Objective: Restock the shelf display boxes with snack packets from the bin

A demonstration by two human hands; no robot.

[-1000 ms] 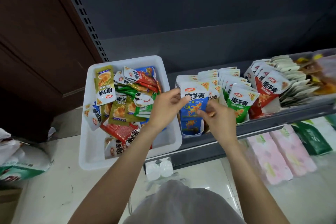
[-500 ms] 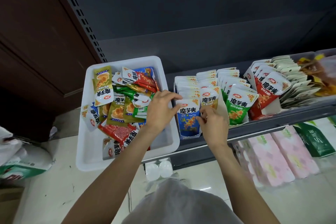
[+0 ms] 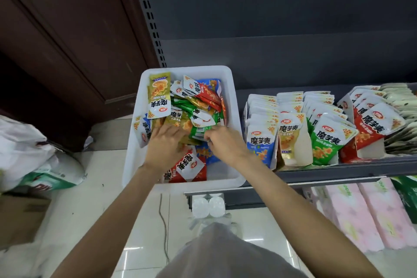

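Green packet (image 3: 198, 131) pinched by right hand (image 3: 225, 144), left hand (image 3: 167, 144) flat on packets

Pink tissue packs (image 3: 358, 214) lie on the lower shelf, beside a green pack (image 3: 406, 196). A white plastic bag (image 3: 20, 144) and a cardboard box (image 3: 20, 216) sit left, on the tiled floor (image 3: 94, 228). A dark wooden door (image 3: 67, 29) stands behind

Small shop, metal shelf (image 3: 338, 174), display boxes (image 3: 293, 142), stocked tissue packs (image 3: 361, 216)

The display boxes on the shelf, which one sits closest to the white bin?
The blue-packet display box, leftmost in the row, next to the white bin. The gold box, green box and red box stand progressively further right.
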